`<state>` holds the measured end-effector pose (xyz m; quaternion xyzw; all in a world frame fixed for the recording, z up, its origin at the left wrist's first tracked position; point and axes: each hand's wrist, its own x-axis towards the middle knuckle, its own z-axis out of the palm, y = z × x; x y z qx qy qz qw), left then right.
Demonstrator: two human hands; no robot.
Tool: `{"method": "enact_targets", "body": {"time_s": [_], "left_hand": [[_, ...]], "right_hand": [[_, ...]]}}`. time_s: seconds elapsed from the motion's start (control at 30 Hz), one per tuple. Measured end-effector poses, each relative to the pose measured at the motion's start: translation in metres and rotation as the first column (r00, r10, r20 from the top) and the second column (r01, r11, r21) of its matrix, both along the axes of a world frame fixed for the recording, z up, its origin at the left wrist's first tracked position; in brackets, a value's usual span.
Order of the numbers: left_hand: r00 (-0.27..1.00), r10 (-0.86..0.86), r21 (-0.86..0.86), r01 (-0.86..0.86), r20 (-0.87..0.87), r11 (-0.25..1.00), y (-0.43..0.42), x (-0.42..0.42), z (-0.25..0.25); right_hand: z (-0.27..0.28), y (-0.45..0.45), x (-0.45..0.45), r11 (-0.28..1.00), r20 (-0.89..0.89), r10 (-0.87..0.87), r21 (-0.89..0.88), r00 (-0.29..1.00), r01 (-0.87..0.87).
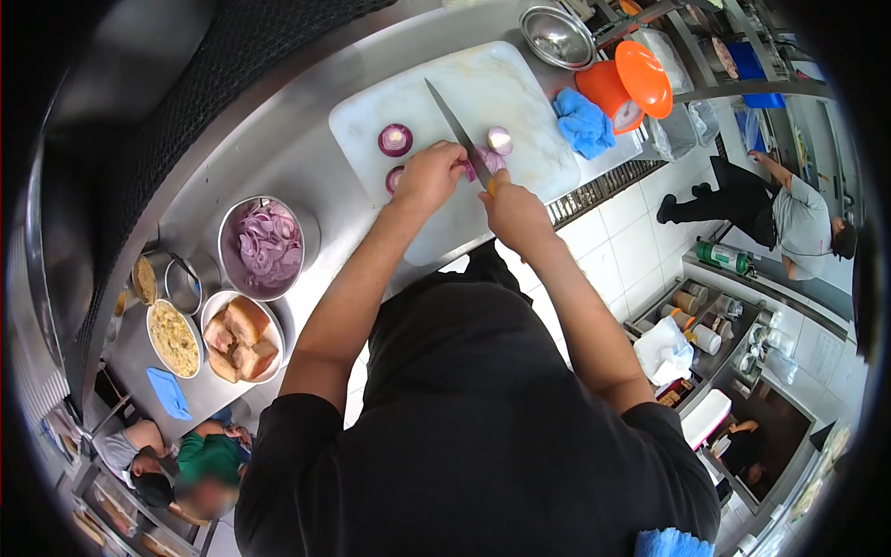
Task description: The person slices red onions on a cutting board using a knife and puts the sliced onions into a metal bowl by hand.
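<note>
On the white cutting board [371,111], my right hand [517,218] grips the yellow handle of a long kitchen knife [449,116], its blade pointing away from me. My left hand [431,176] is closed, its curled fingertips against a piece of red onion [470,173] just left of the blade. Cut red onion [490,161] lies to the right of the blade, below a pale onion half [500,140]. Another onion half [395,140] rests cut side up at the left, and a further onion piece [393,178] is partly covered by my left hand.
Left on the steel counter [334,237] stand a bowl of sliced onion [269,243], a bowl of meat chunks [243,342] and a tub of yellowish food [174,338]. A blue cloth [585,123], orange container [601,88] and steel bowls [557,39] sit right. Other people are nearby.
</note>
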<state>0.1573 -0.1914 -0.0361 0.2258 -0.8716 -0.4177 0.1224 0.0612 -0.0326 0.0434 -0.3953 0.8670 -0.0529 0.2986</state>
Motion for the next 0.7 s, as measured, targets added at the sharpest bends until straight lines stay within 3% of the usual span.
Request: {"method": "enact_targets", "body": {"time_s": [0.1,0.3,0.57,0.7], "left_hand": [[1.0,-0.003,0.011,0.003,0.011,1.0,0.002,0.003,0.0],[1.0,0.005,0.024,-0.005,0.012,1.0,0.003,0.003,0.004],[1.0,0.015,0.015,-0.015,0.025,1.0,0.002,0.002,0.0],[0.999,0.013,0.013,-0.013,0.032,1.0,0.002,0.004,0.004]], "right_hand": [[0.02,0.01,0.006,0.999,-0.003,0.022,0.046,1.0,-0.022],[-0.034,0.0,0.017,0.997,-0.057,-0.076,-0.032,0.996,0.074],[0.013,0.013,0.011,1.0,-0.018,0.016,0.016,1.0,-0.015],[-0.023,0.011,0.021,0.998,-0.042,-0.04,-0.041,0.998,0.038]]}}
